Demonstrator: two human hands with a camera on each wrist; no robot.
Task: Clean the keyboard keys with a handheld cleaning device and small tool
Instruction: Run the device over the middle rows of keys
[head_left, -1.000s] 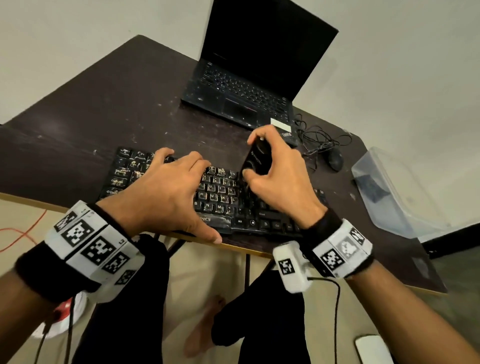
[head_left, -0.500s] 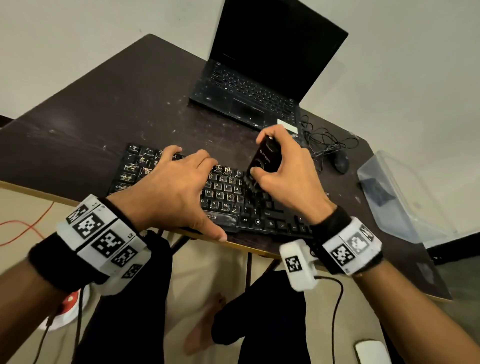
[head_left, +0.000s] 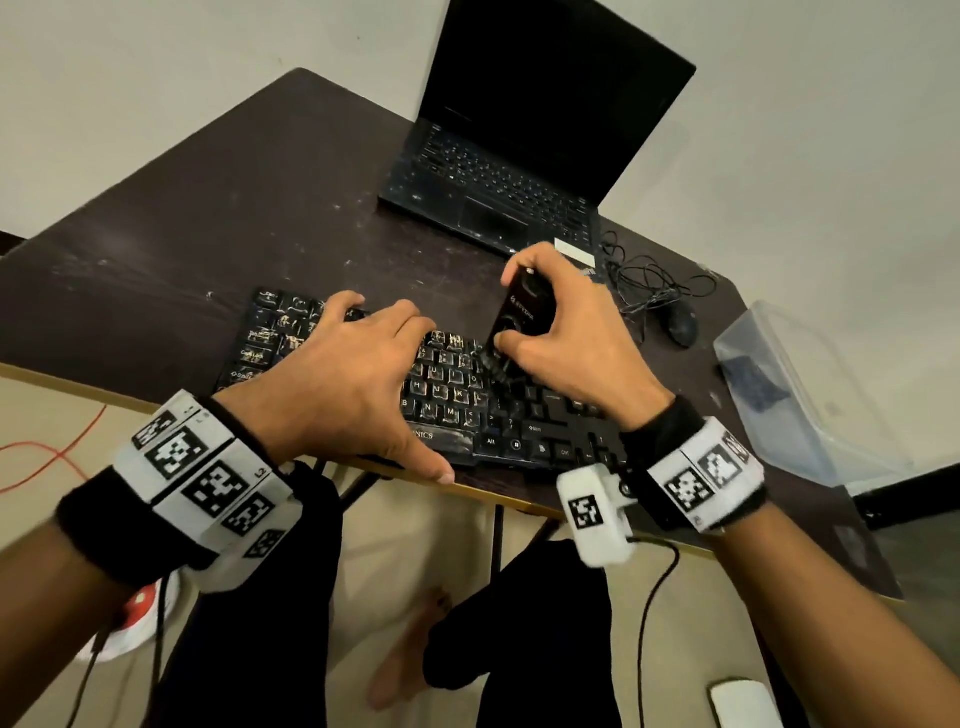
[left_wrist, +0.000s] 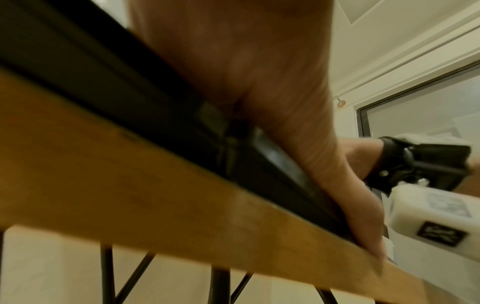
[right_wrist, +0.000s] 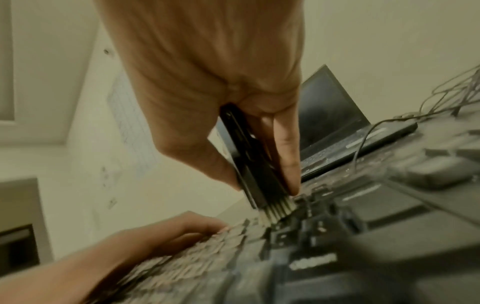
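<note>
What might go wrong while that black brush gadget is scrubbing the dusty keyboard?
1. The black handheld cleaning device has its bristles on the dusty black keyboard; pressing hard might pop a keycap loose.
2. The keyboard sits at the dark wooden table edge, steadied only by the left hand; it may slide off.
3. Dust could drift toward the open black laptop.

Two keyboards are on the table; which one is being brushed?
The separate black keyboard at the near table edge, under both hands; the black laptop behind sits untouched.

Your keyboard (head_left: 457, 384) lies at the table's (head_left: 218, 208) near edge, with the laptop (head_left: 498, 192) behind it. To its right sit the mouse (head_left: 681, 323) and, farther right, the plastic container (head_left: 810, 395).
</note>
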